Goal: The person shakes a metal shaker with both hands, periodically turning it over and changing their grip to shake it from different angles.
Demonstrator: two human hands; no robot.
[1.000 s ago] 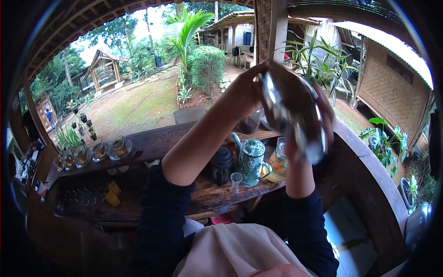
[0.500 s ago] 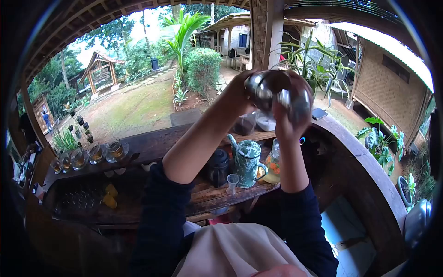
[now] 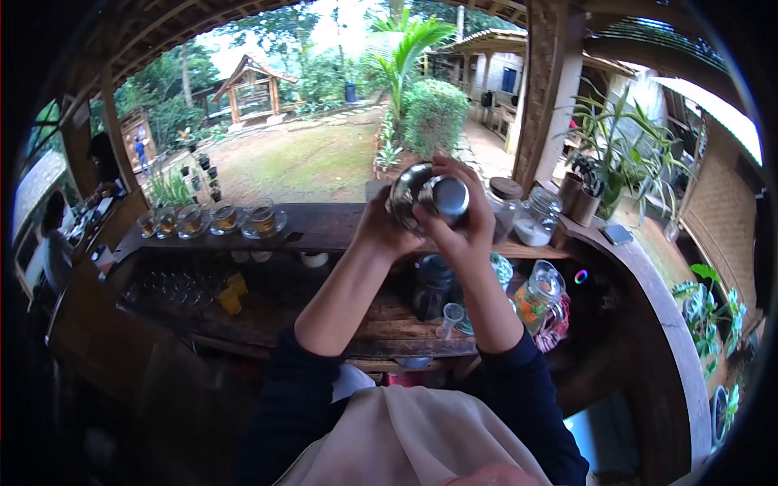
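Observation:
Both of my hands hold a shiny metal cocktail shaker point(image 3: 450, 197) up in front of me, above the counter. My left hand point(image 3: 382, 227) wraps around its left side, and much of that palm is hidden behind the metal. From the right, my right hand point(image 3: 468, 231) closes over it, thumb pressed near the round end that faces me. Below my hands, on the lower shelf, are a dark lidded jug point(image 3: 433, 283), a small clear cup point(image 3: 450, 320) and a green-and-white enamel pot point(image 3: 502, 270), partly hidden by my right forearm.
Several glass cups of amber drink point(image 3: 261, 219) stand along the ledge at left. Upturned glasses point(image 3: 174, 285) and yellow pieces point(image 3: 231, 296) lie below. Right are a glass pitcher point(image 3: 539, 296), a jar of white powder point(image 3: 536, 223) and a phone point(image 3: 617, 235). A person point(image 3: 58, 243) sits far left.
The shaker has come lower, and its rounded end now faces me. My view has swung left, so the counter appears shifted rightward. Both hands keep their hold.

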